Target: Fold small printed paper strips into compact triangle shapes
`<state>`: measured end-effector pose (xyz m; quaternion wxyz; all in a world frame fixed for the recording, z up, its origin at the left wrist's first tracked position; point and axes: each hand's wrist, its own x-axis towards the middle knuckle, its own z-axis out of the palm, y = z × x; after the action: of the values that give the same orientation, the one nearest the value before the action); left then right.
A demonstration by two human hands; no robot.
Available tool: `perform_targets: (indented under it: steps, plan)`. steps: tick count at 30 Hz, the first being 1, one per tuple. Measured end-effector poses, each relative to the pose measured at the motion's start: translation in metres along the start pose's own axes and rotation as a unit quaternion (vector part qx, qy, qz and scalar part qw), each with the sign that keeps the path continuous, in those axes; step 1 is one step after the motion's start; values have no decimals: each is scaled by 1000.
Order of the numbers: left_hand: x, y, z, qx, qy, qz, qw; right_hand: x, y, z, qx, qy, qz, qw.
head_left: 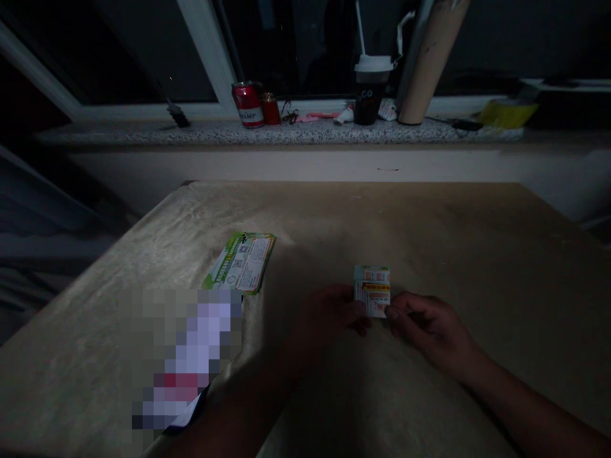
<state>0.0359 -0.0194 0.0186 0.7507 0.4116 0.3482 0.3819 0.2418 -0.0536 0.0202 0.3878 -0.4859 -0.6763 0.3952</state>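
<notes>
A small folded printed paper (372, 289) rests on the tan table (429, 229) in front of me. My left hand (331, 313) pinches its lower left edge with closed fingers. From the other side my right hand (427, 327) pinches the paper's lower right corner. A flat green-and-white leaflet (241, 262) lies apart on the table, to the left of both hands.
A blurred-out item (184, 356) lies near the table's front left. On the stone windowsill (143, 132) behind stand a red can (247, 104), a smaller red can (270, 108), a dark lidded cup with a straw (370, 89), a cardboard tube (429, 60) and a yellow object (508, 113).
</notes>
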Motion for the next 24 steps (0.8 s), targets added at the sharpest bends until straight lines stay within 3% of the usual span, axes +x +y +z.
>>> perform_targets:
  steps: [5,8,11,15,20,24]
  plan:
    - [-2,-2,-1,115,49,7,992,2,4,5,5,-24,15,1000]
    - [-3,-7,1,190,95,17,977,1,9,8,-43,49,0,998]
    - [-4,-12,4,220,101,26,970,1,10,10,-125,129,-56,982]
    - [-7,-16,4,252,65,61,964,2,6,10,-168,76,-113,976]
    - [-6,-18,1,278,42,80,956,3,4,8,-159,64,-74,982]
    - [-5,-19,0,260,77,61,961,3,11,5,-165,87,-42,982]
